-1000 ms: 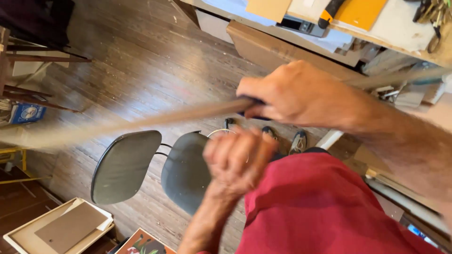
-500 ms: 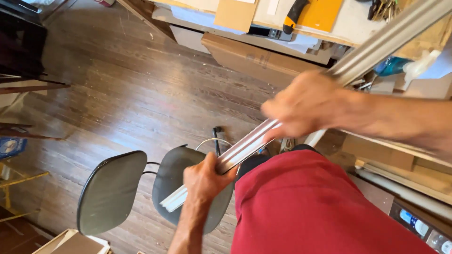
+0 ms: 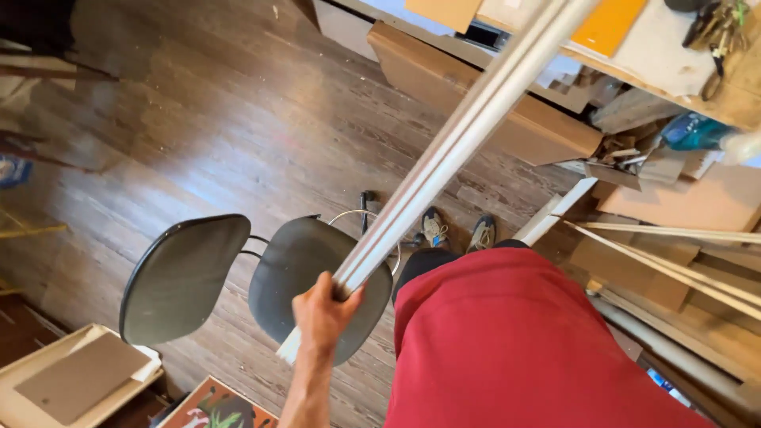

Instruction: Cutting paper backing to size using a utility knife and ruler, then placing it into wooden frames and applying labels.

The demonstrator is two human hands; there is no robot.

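Above a wooden floor (image 3: 238, 119) and a grey chair (image 3: 238, 277), the left hand (image 3: 321, 313) is closed around the low end of a long pale strip (image 3: 460, 143) slanting up-right toward the cluttered tabletop (image 3: 674, 71); the right hand is out of view.

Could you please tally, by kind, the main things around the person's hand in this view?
Long pale moulding strip, held in the left hand: 1
Dark swivel stool: 1
Shoes: 2
Orange pad on the bench: 1
Total: 5
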